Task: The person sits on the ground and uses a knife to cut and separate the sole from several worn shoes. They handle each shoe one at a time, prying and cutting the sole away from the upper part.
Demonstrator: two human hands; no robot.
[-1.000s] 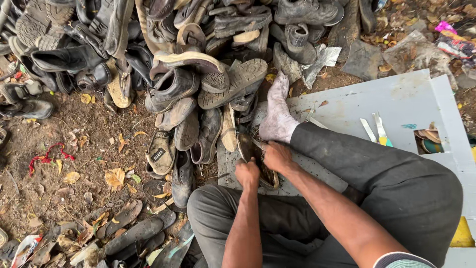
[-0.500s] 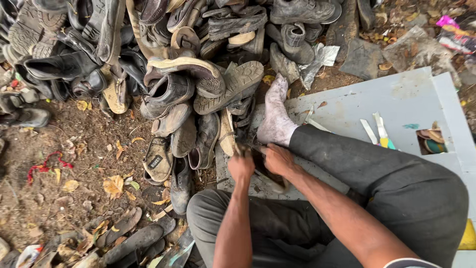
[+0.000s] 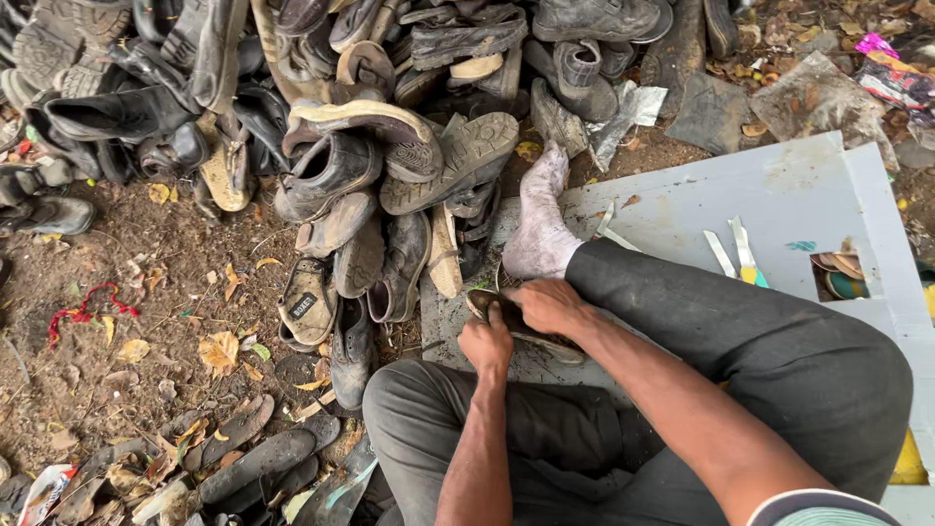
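bare dirt ground (image 3: 146, 321) carries most of it, w/ a pale grey board (image 3: 808, 195) laid flat on it at right. on the dirt: big heap of worn dark shoes & boots (image 3: 321, 107) across the top, soles up or on their sides; dry yellow leaves (image 3: 219, 349) scattered center-left; a red cord scrap (image 3: 83, 307) at far left; loose flat soles (image 3: 253, 453) along the bottom edge; crumpled plastic sheet (image 3: 813, 97) & a pink wrapper (image 3: 877, 46) top right. on the board: two thin pale strips (image 3: 721, 253) lying just beside a yellow-handled blade (image 3: 745, 255), near a cut-out hole (image 3: 845, 273) w/ sole pieces showing in it.
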